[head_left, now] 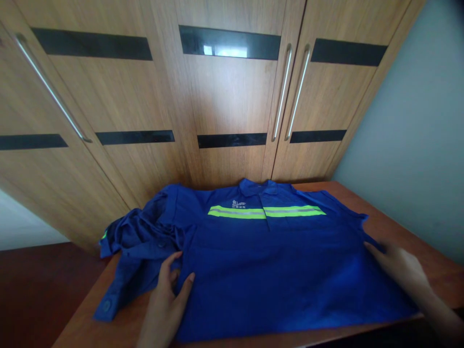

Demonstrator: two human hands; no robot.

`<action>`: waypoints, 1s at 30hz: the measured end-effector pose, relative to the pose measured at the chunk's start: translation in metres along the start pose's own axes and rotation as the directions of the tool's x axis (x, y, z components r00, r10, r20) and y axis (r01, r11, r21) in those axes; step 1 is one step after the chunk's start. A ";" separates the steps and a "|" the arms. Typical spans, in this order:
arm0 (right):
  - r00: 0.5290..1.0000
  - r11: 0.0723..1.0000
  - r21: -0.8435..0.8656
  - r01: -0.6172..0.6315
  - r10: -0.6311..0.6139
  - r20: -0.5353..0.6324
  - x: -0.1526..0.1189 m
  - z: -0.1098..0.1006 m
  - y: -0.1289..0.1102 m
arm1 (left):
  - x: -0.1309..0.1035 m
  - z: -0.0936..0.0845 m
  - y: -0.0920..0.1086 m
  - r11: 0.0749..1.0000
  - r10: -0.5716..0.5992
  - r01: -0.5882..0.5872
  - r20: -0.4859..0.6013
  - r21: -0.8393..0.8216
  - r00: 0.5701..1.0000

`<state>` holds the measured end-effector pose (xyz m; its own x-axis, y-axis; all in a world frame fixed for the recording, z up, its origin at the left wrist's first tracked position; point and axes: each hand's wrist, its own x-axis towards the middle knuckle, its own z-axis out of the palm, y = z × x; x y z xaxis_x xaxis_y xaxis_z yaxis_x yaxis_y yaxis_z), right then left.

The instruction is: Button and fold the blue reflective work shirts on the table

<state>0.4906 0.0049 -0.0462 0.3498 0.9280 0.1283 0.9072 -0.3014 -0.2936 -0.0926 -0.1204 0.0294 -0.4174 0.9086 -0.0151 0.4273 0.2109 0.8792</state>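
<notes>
Left hand [167,296] bare, slim fingers, short rounded thumbnail [191,277]; left wrist [155,328] bare, narrow; right hand [400,266] bare too, slim, blurred, nail detail unclear; right forearm [440,313] bare, slender, tapering toward the wrist.

A deep blue work shirt [271,275] lies spread nearly flat across the lower centre of the frame, front side up. Its folded collar [259,187] points toward the top of the frame, and its hem runs along the bottom. A fluorescent yellow-green band [235,212] with a silvery centre line crosses the chest, split at the front opening. A pale emblem [238,205] sits above the band's left half. Against its left side, bunched blue cloth [145,237] lies crumpled at lower left, possibly a separate garment.
</notes>
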 end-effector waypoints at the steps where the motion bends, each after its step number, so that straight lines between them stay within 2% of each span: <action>1: 0.999 1.000 -0.018 -0.012 0.013 0.034 -0.002 -0.001 0.007 | -0.004 0.003 0.000 1.000 0.012 -0.012 0.020 0.024 1.000; 5: 0.995 0.999 -0.049 0.003 0.001 0.097 -0.008 -0.003 0.022 | -0.022 0.009 -0.007 0.987 0.033 -0.044 0.075 0.157 0.997; 9: 0.993 0.987 -0.159 0.020 -0.002 0.117 -0.011 -0.011 0.017 | -0.034 0.007 -0.018 0.962 0.019 -0.051 0.122 0.268 0.992; 12: 0.994 0.947 -0.304 0.101 -0.108 -0.005 -0.015 -0.018 -0.008 | -0.034 0.000 -0.018 0.943 0.011 -0.065 0.165 0.327 0.986; 14: 0.965 0.926 -0.311 0.216 -0.251 -0.075 -0.021 -0.021 -0.040 | -0.029 -0.010 -0.011 0.927 -0.012 -0.048 0.156 0.372 0.988; 15: 0.945 0.923 -0.256 0.288 -0.317 -0.079 -0.026 -0.021 -0.061 | -0.024 -0.017 -0.006 0.921 -0.018 -0.035 0.134 0.387 0.991; 18: 0.842 0.840 0.089 0.535 -0.539 0.025 -0.048 -0.017 -0.132 | -0.002 -0.042 0.015 0.914 0.029 -0.020 -0.016 0.406 0.999; 20: 0.764 0.754 0.263 0.602 -0.640 0.083 -0.066 -0.013 -0.177 | 0.021 -0.057 0.029 0.893 0.067 0.003 -0.138 0.451 0.988; 23: 0.657 0.661 0.374 0.651 -0.737 0.159 -0.090 -0.004 -0.228 | 0.062 -0.070 0.048 0.860 0.121 -0.006 -0.193 0.510 0.974; 26: 0.604 0.630 0.378 0.678 -0.771 0.201 -0.105 0.005 -0.254 | 0.107 -0.072 0.061 0.829 0.191 -0.057 -0.186 0.557 0.964; 30: 0.610 0.641 0.299 0.707 -0.767 0.202 -0.113 0.015 -0.262 | 0.162 -0.066 0.063 0.807 0.153 -0.081 -0.075 0.586 0.985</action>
<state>0.2096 -0.0178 0.0018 -0.5295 0.8409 0.1117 0.7589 0.5284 -0.3805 -0.1860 0.0168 0.1137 -0.4058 0.9006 0.1555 0.8481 0.3076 0.4315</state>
